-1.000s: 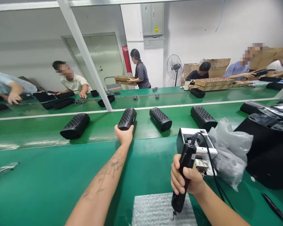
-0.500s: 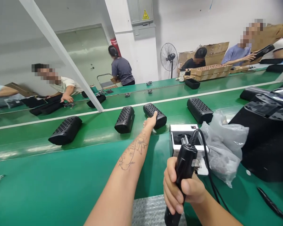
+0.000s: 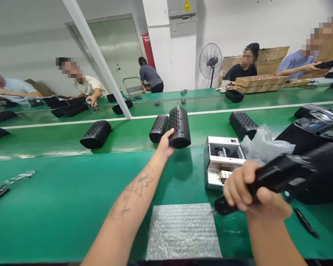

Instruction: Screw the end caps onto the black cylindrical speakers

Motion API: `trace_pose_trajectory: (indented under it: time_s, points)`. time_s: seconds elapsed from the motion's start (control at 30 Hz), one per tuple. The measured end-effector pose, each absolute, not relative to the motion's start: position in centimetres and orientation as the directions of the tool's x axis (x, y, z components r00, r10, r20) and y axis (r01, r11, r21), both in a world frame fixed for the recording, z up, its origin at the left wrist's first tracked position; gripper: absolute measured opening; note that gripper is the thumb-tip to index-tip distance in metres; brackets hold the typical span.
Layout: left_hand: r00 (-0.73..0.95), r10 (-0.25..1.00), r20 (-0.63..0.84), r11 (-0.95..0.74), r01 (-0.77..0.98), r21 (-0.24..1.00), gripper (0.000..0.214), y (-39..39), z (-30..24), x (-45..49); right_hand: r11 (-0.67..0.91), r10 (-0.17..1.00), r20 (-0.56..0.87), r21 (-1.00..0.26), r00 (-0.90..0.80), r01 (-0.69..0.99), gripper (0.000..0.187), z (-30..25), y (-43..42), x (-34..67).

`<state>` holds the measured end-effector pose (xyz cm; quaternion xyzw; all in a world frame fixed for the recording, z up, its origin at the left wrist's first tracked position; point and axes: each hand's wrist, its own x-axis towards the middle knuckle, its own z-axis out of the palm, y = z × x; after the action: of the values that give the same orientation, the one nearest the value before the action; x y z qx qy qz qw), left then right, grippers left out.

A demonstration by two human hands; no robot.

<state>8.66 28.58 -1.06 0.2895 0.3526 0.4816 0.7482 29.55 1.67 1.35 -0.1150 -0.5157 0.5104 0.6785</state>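
Observation:
My left hand (image 3: pixel 166 145) grips a black perforated housing (image 3: pixel 180 127) by its near left side and holds it up over the green belt. Close behind it on the left lies a similar black housing (image 3: pixel 158 127). In my right hand (image 3: pixel 248 188) is a black electric screwdriver (image 3: pixel 280 171), tilted, its bit end pointing down and left. The upper end of the screwdriver is smeared by motion. A white screw feeder (image 3: pixel 211 177) stands just left of my right hand. Below, a silvery bubble-wrap sheet (image 3: pixel 183 232) lies on the green bench.
More housings lie on the belt, one at left (image 3: pixel 96 135) and one at right (image 3: pixel 242 125). A clear plastic bag (image 3: pixel 266 144) and a dark bulky piece (image 3: pixel 308 184) stand at right. A slanting white post (image 3: pixel 100 59) rises beyond the belt. Several co-workers sit across.
My left hand has lifted the housing off the belt and brought it upright. My right hand has moved right, and the screwdriver has swung from near upright to slanted. The view has shifted.

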Motion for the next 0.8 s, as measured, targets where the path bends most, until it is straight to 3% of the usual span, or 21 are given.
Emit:
trace_pose_trajectory:
  time_s: [0.07, 0.13, 0.23, 0.37, 0.47, 0.57, 0.67, 0.8]
  points:
    - [0.279, 0.927, -0.252, 0.365, -0.509, 0.779, 0.037, 24.7, -1.1, 3.3, 0.612, 0.79, 0.581, -0.723, 0.195, -0.322, 0.014, 2.7, 0.5, 31.4]
    - [0.302, 0.919, -0.252, 0.375, -0.481, 0.792, 0.049, 20.5, -1.2, -1.9, 0.67, 0.695, 0.584, -0.738, 0.419, -0.082, 0.012, 3.6, 0.2, 32.5]
    - [0.555, 0.809, -0.195, 0.385, -0.249, 0.889, 0.08, 14.8, -1.8, -8.1, 0.671, 0.575, 0.612, -0.732, 0.544, 0.114, 0.022, 3.8, 1.1, 32.8]
    - [0.81, 0.556, -0.186, 0.387, -0.054, 0.92, 0.108, 10.1, -2.4, -11.0, 0.609, 0.629, 0.618, -0.769, 0.471, 0.196, 0.034, 2.8, 3.0, 32.1]
    - [0.892, 0.408, -0.193, 0.34, 0.048, 0.939, 0.11, 8.9, -2.4, -10.4, 0.534, 0.693, 0.592, -0.805, 0.412, 0.258, 0.034, 2.0, 3.3, 31.7]
    - [0.92, 0.294, -0.258, 0.257, 0.184, 0.949, 0.104, 9.2, -1.9, -9.1, 0.525, 0.685, 0.596, -0.802, 0.418, 0.284, 0.031, 2.1, 2.7, 31.5]
    - [0.902, 0.265, -0.34, 0.109, 0.323, 0.94, 0.099, 10.1, -1.1, -7.7, 0.55, 0.659, 0.615, -0.787, 0.433, 0.281, 0.031, 3.3, 1.1, 30.8]
    - [0.846, 0.328, -0.42, -0.119, 0.478, 0.87, 0.097, 10.9, 0.3, -5.8, 0.608, 0.648, 0.627, -0.768, 0.432, 0.201, 0.025, 6.0, -2.9, 28.8]
